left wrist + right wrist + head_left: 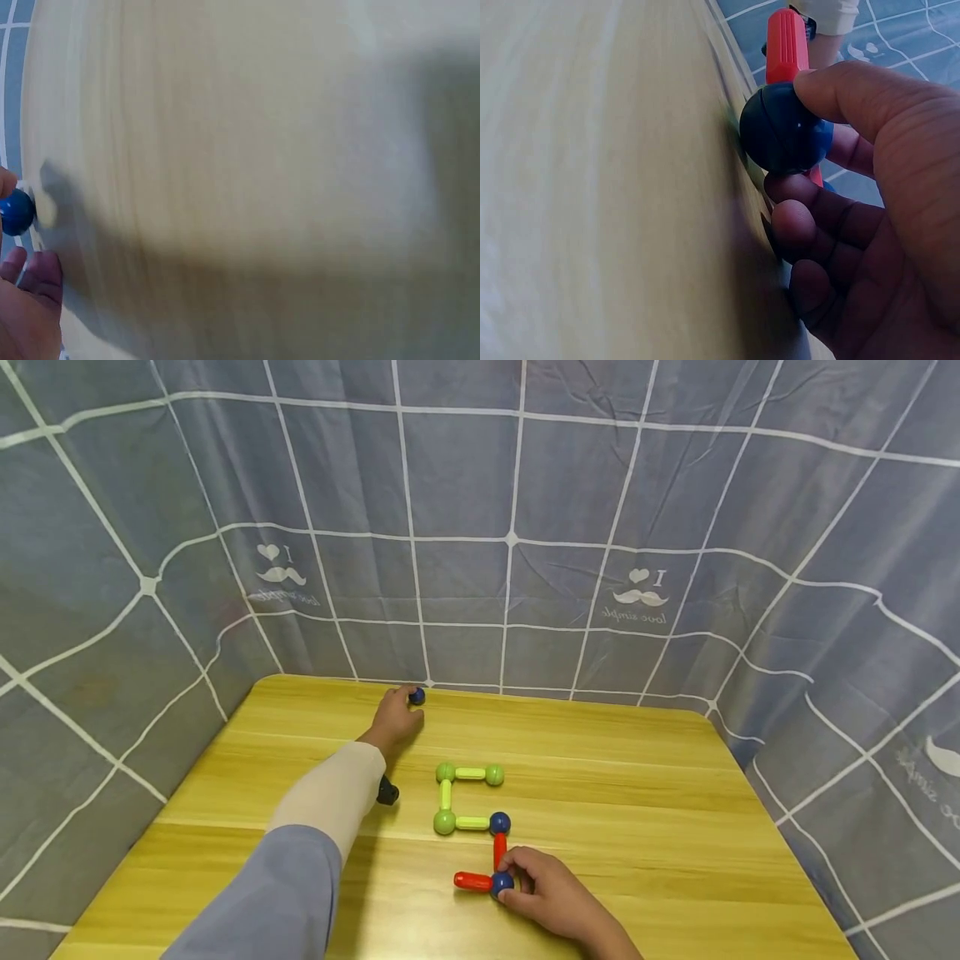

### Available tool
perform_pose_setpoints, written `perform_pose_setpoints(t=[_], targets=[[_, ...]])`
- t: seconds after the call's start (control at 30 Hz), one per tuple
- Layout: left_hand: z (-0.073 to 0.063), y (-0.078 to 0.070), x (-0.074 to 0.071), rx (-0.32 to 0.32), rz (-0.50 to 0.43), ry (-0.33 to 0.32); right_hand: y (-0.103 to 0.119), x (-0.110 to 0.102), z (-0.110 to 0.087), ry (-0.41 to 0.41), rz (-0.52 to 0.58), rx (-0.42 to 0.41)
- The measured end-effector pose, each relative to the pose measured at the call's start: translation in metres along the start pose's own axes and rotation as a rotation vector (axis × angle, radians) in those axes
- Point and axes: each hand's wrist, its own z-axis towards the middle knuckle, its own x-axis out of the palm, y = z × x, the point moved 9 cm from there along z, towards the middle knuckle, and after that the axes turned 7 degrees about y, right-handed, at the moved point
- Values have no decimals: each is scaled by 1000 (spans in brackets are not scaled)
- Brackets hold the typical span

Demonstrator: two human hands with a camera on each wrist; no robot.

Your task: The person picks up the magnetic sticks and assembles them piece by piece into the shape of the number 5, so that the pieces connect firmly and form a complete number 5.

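In the head view, my left hand (pixel 395 720) reaches to the table's far edge, its fingers at a loose blue ball (pixel 417 696). The left wrist view shows one digit against this blue ball (pixel 16 212) and other fingertips apart from it. My right hand (pixel 551 893) pinches another blue ball (pixel 502 883) between thumb and fingers. From that ball a red rod (pixel 472 882) points left, while a second red rod (pixel 500 850) runs up to a further blue ball (pixel 499 822). Green rods (pixel 472 822) and green balls (pixel 444 822) continue the chain in an open-sided square.
The yellow wooden table (pixel 637 793) is enclosed by a grey curtain (pixel 465 577) with white grid lines. A small black object (pixel 387 792) shows beside the left sleeve (pixel 330 785), partly hidden by it.
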Motion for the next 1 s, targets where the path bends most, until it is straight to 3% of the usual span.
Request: perform_pose_setpoints(t=[0.47, 1.0], targets=[[-6, 6, -1, 11, -37, -74, -1, 1, 0, -4, 1, 4], [-4, 5, 0, 20, -30, -17, -3, 1, 0, -4, 2, 0]])
